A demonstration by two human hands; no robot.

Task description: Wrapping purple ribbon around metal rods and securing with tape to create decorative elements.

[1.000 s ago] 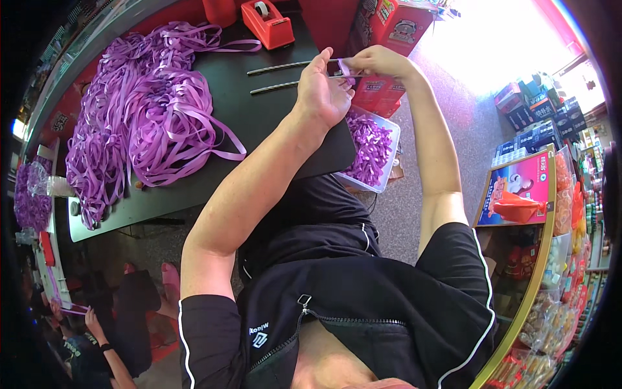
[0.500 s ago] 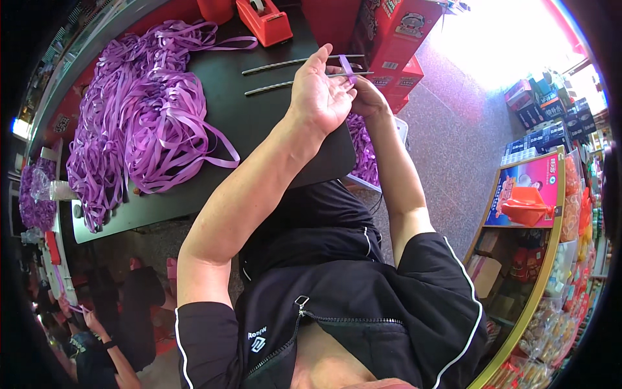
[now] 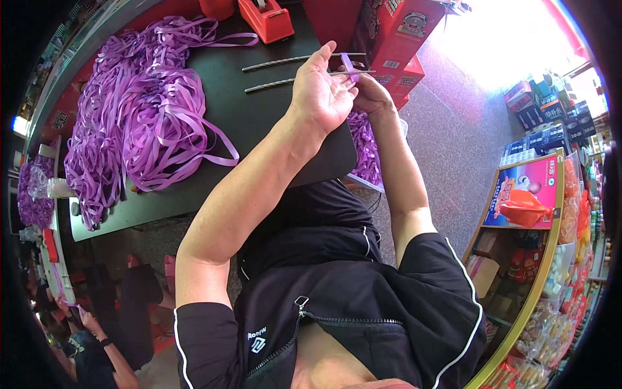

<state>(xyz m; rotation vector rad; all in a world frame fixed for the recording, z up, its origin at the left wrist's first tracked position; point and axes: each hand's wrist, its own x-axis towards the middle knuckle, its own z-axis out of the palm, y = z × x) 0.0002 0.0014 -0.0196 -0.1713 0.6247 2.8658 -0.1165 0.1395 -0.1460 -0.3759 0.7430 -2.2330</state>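
Observation:
Two slim, twisted metal rods (image 3: 275, 64) lie side by side above the black table. Near their right ends, a short purple ribbon (image 3: 348, 63) passes across both. My left hand (image 3: 322, 94) is palm up below and over the rods, its thumb raised and its fingers loosely extended towards the ribbon. On the far side, my right hand (image 3: 372, 96) has its fingers curled at the ribbon's lower end by the nearer rod. Its fingertips are partly hidden behind the left fingers. A big heap of purple ribbon loops (image 3: 155, 123) covers the table's left part.
A red tape dispenser (image 3: 266, 19) stands at the table's (image 3: 285, 152) back. Red cartons (image 3: 402, 39) rise beyond my right hand. A bin with purple pieces (image 3: 366, 152) sits below the table's right edge. Another person's hand (image 3: 91, 322) holds purple ribbon at lower left.
The ribbon across the rods has shifted slightly right. My right hand has drawn slightly right, and its fingers reach less far between the rods. My left hand is nearly still.

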